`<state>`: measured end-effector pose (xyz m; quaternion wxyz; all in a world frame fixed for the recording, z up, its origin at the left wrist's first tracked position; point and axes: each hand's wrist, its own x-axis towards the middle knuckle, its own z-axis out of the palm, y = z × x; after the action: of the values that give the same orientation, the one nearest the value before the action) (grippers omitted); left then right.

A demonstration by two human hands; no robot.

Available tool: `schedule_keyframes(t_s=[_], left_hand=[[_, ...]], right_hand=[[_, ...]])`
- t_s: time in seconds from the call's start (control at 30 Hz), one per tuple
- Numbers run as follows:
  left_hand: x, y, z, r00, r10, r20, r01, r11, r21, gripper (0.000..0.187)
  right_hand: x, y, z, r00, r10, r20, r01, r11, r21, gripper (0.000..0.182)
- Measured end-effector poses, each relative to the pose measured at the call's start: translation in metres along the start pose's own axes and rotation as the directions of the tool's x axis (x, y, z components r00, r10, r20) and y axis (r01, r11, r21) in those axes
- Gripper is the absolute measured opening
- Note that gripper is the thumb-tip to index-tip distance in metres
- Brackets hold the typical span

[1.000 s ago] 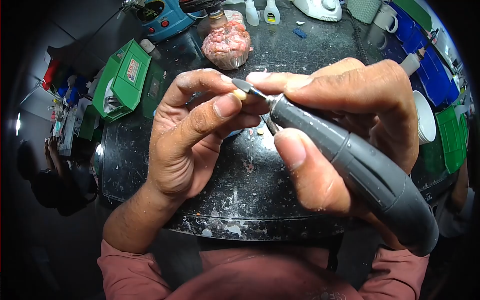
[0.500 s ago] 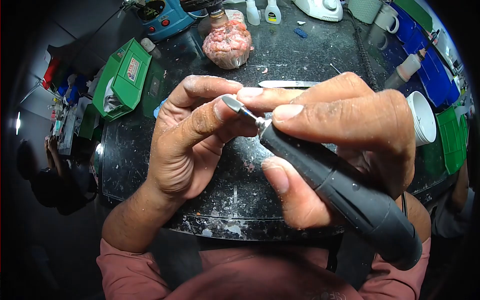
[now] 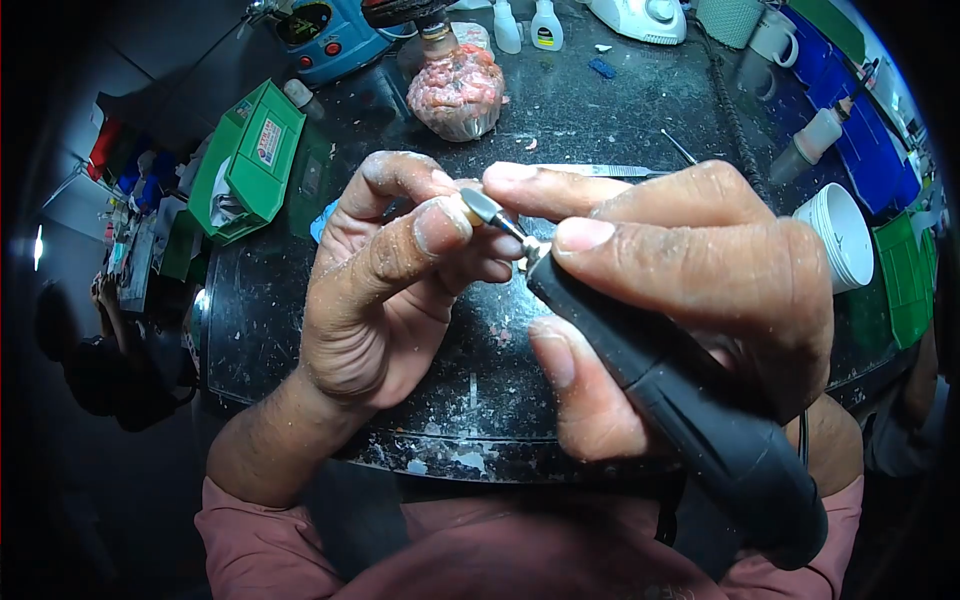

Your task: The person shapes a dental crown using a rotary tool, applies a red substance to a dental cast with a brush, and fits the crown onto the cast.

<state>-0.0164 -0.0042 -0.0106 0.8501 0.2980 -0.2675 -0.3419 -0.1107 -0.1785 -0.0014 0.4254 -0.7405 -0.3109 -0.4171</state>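
Observation:
My right hand [image 3: 715,245] is wrapped round a black rotary handpiece [image 3: 655,375], which slants from lower right up to the middle of the view. A grey pointed bur [image 3: 480,207] sits in its tip. Thumb and index finger of my left hand [image 3: 365,285] pinch a small yellowish piece [image 3: 468,213], mostly hidden behind the thumb and the bur. The bur lies right at this piece and beside the left thumb tip. Pale dust speckles the fingers of both hands.
Behind my hands on the dark, scuffed table [image 3: 400,447] stands a lumpy pink mass [image 3: 457,95]. A metal-handled tool [image 3: 590,171] lies beyond my right fingers. Green bins [image 3: 265,180] flank the left, a white tub [image 3: 843,240] the right. Small bottles [image 3: 546,25] stand at the back.
The bur and handpiece tip have shifted slightly right and down. My left thumb has moved a little, and the yellowish piece now shows at its tip.

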Motion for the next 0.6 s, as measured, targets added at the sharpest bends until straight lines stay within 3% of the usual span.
schedule_keyframes(t_s=[0.2, 0.4, 0.53, 0.6], left_hand=[[-0.003, -0.001, 0.005, 0.997, -0.03, -0.066, 0.029, 0.999, -0.015, 0.014], [-0.007, -0.003, 0.012, 0.986, -0.059, -0.158, 0.047, 0.996, -0.078, 0.014], [-0.005, -0.004, 0.006, 0.993, -0.055, -0.103, 0.043, 0.992, -0.116, 0.013], [-0.005, -0.003, 0.008, 0.992, -0.051, -0.112, 0.046, 0.998, -0.048, 0.012]], right_hand=[[-0.002, -0.001, -0.002, 0.998, 0.057, 0.033, -0.056, 0.998, -0.03, 0.045], [-0.003, 0.002, 0.003, 0.999, -0.022, -0.025, 0.021, 0.999, -0.039, 0.047], [-0.003, -0.002, 0.001, 1.0, 0.009, 0.006, -0.009, 0.999, -0.034, 0.048], [-0.004, 0.001, 0.003, 1.0, 0.002, -0.003, -0.002, 0.999, -0.054, 0.048]])
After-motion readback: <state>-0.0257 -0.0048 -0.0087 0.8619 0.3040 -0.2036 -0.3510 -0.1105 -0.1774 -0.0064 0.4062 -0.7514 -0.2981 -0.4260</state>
